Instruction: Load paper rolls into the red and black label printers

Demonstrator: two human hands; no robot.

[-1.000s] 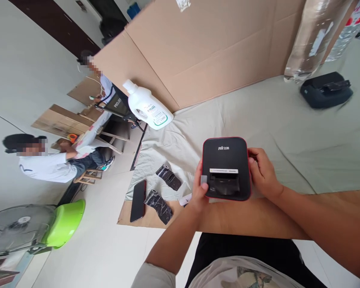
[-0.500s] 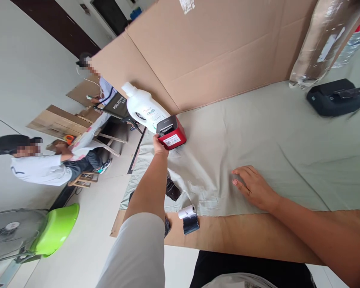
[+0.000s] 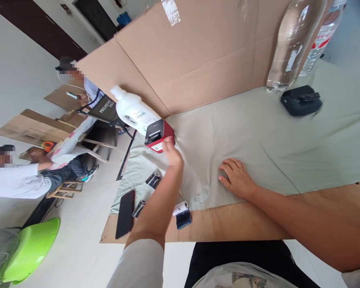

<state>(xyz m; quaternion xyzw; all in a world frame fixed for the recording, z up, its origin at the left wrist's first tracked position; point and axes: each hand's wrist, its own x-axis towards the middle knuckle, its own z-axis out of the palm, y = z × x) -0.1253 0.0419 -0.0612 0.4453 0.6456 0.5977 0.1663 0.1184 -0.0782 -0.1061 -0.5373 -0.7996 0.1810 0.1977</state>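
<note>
My left hand [image 3: 172, 154] hangs loosely open and empty just beside the red-and-black printer [image 3: 158, 135] beyond its fingertips, while my right hand [image 3: 238, 179] lies flat, fingers spread, on the cloth-covered table [image 3: 258, 132].

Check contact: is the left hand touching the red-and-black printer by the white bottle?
Cannot tell. In the head view the left hand is motion-blurred, its fingertips overlapping the edge of the red-and-black printer; no clear gap or grip shows.
</note>
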